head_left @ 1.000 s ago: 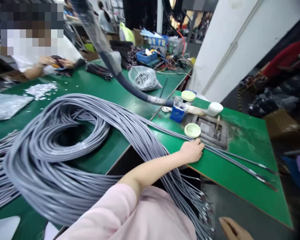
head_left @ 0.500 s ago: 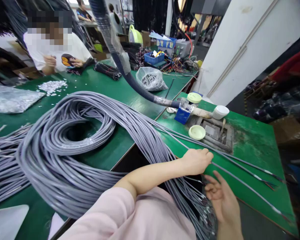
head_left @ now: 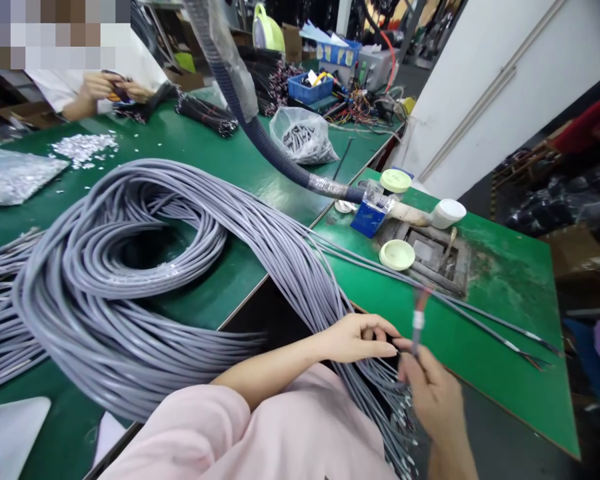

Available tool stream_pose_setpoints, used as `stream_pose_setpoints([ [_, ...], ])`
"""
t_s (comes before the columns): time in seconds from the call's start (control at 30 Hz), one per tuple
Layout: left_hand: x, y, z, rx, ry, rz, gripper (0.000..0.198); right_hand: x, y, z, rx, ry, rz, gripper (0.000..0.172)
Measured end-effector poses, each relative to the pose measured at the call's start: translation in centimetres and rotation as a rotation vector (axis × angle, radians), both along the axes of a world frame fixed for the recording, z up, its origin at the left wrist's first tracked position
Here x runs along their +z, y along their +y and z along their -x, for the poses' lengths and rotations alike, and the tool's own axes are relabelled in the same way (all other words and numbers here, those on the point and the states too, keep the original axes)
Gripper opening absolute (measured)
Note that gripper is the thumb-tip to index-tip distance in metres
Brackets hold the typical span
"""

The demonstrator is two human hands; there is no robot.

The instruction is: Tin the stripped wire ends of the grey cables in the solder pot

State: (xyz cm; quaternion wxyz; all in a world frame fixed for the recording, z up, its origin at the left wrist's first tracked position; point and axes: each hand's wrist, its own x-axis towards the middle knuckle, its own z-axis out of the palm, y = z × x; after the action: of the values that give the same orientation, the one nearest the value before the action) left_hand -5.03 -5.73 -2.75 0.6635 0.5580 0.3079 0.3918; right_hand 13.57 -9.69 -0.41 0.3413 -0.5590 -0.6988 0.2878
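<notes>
Left hand point(head_left: 357, 339): closed around strands of the grey cable bundle point(head_left: 280, 257), beside the green counter point(head_left: 500, 267).
Right hand point(head_left: 433, 393): pinches one cable end point(head_left: 419, 321) upright, lower right of frame.
Front edge: bundle drapes over it; both hands sit just below it.
Right of hands: two loose cables point(head_left: 505, 325) run across the counter.

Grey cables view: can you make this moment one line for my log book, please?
left hand: in grey cable bundle | right hand: holding cable end with red wires | beside: green workbench

Two hands point(head_left: 360, 339) point(head_left: 433, 393), two pale green lids point(head_left: 395, 180) point(head_left: 397, 255), one plastic bag point(head_left: 303, 137)
</notes>
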Motion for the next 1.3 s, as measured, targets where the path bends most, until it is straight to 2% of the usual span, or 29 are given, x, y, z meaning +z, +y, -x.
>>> stream_pose_setpoints([
  [0.07, 0.0, 0.2, -0.2, 0.031, -0.156, 0.149, 0.052, -0.8, 0.1, 0.8, 0.172, -0.094, 0.026, 0.025],
  [0.13, 0.1, 0.3, -0.3, 0.098, -0.216, 0.253, 0.051, -1.2, 0.4, 1.7, 0.225, -0.112, 0.032, 0.028],
  [0.27, 0.0, 0.5, -0.4, 0.201, -0.205, 0.328, 0.046, -1.2, 1.0, 3.0, 0.183, -0.07, 0.084, 0.034],
  [0.47, -0.6, 0.7, -0.2, 0.2, -0.196, 0.336, 0.036, -1.3, 1.0, 3.2, 0.139, 0.029, 0.172, 0.034],
  [0.77, -0.3, 1.6, 0.5, 0.475, -0.29, 0.351, 0.027, -1.9, 0.9, 2.2, 0.123, 0.243, 0.294, 0.038],
  [1.07, 0.1, 2.4, -0.4, 0.412, -0.431, 0.435, 0.033, -2.1, 1.0, 2.2, 0.099, 0.451, 0.395, 0.04],
  [1.3, 0.6, 2.9, -0.6, 0.34, -0.575, 0.485, 0.034, -2.6, 1.2, 1.8, 0.165, 0.425, 0.398, 0.043],
])
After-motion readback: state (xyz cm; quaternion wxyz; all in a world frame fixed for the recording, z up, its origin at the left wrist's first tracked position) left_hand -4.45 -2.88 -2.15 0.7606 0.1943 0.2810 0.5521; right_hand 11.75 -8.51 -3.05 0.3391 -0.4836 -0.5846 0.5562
